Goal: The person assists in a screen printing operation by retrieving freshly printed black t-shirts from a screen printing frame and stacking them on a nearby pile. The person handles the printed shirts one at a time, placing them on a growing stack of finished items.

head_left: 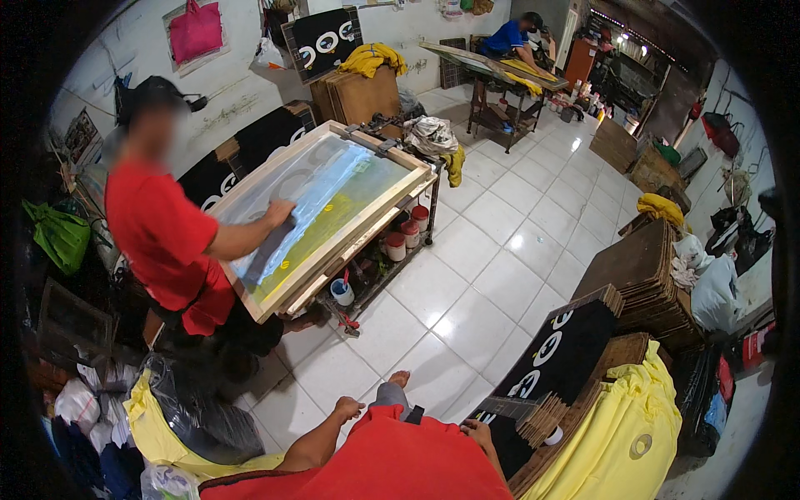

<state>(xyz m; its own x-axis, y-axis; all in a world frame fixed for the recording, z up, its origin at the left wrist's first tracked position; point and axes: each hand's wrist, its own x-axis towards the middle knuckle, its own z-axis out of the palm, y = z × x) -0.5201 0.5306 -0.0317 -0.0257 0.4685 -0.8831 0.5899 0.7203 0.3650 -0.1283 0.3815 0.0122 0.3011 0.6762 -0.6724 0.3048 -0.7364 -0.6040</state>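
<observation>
My left hand (348,409) hangs out past my red shirt with its fingers curled; whether it holds anything small is too small to tell. My right hand (478,432) is curled beside the shirt, near a bundle of thin boards (537,414); what its fingers grip, if anything, is hidden. Under and behind that bundle, black fabric (567,333) printed with white rings is stretched on boards. Yellow garments (617,425) are draped along the right, and more yellow fabric (179,454) with black plastic bags (204,417) lies to my left.
A co-worker in red (167,217) works over a framed screen (342,217) on a stand with paint tubs (395,245). Another person in blue (508,37) works at a far table (492,62). Stacked boards (621,267) line the right wall; white floor tiles (508,208) run between.
</observation>
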